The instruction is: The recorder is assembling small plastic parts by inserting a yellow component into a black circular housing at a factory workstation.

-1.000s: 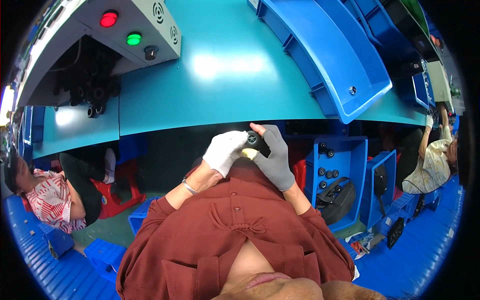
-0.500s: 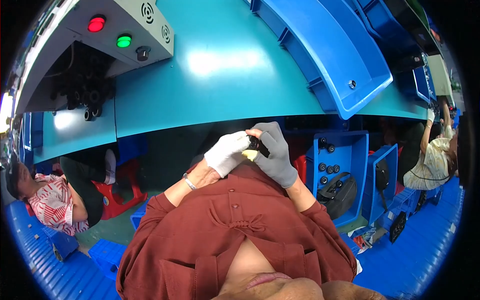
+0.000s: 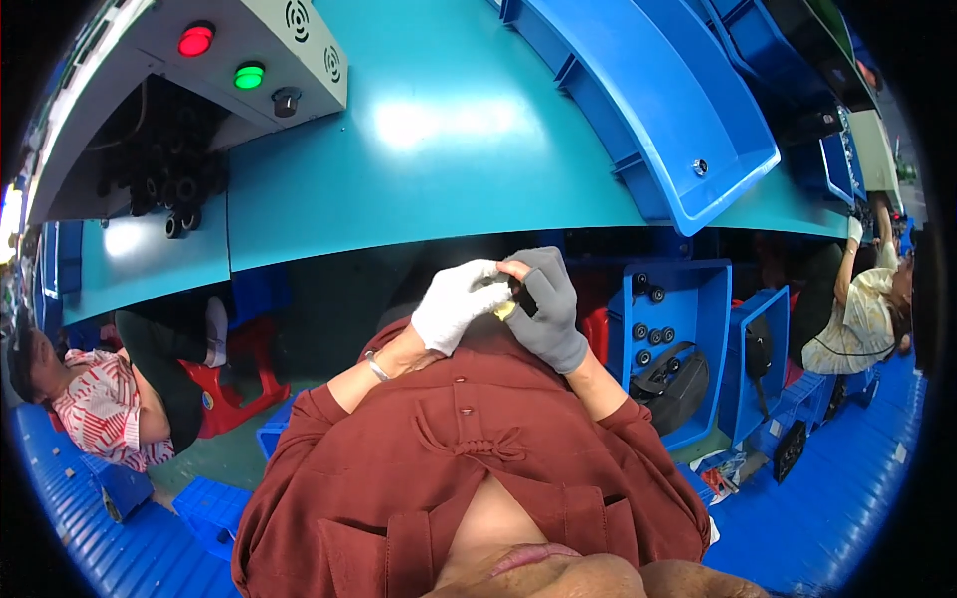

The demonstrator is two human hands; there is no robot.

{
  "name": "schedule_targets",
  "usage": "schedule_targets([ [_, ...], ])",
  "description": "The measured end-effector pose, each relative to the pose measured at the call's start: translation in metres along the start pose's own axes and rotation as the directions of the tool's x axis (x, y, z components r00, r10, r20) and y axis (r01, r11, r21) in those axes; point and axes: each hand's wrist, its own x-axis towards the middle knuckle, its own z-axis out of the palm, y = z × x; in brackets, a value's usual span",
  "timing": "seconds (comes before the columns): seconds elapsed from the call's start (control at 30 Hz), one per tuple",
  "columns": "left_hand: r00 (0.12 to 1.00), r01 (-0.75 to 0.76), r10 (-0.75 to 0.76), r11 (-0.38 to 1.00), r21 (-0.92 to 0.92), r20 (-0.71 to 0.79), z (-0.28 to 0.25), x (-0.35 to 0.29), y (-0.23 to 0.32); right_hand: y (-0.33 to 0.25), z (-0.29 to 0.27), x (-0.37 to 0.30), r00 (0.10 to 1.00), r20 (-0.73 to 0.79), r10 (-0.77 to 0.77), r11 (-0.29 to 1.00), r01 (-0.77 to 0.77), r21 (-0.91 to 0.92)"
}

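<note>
On your side of the flat teal tabletop, your grey fabric-gloved right hand and white fabric-gloved left hand meet, fingers bent narrowly around a small black wheel, mostly hidden between their fingertips

Table ahead of the person. Machine box on its left end, pile of rollers at the box's opening. Long tray on table's right, small ring inside near end. Left hand and right hand side by side between table edge and torso, small part between them. Right of torso: bin, holding wheels with bag nearer; second bin beyond. Co-workers far left and far right.
</note>
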Motion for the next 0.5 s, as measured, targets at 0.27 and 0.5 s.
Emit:
schedule_targets([
  [0.27,0.972,-0.122,0.186,0.923,0.364,-0.146,0.017,-0.001,0.006,0.005,0.011,-0.012,0.987,-0.077,0.141,0.976,-0.126,0.179],
  [0.5,0.958,-0.154,0.223,0.93,0.333,-0.181,0.022,-0.007,0.007,0.007,0.018,-0.026,0.87,0.082,0.486,0.608,-0.404,0.683],
])
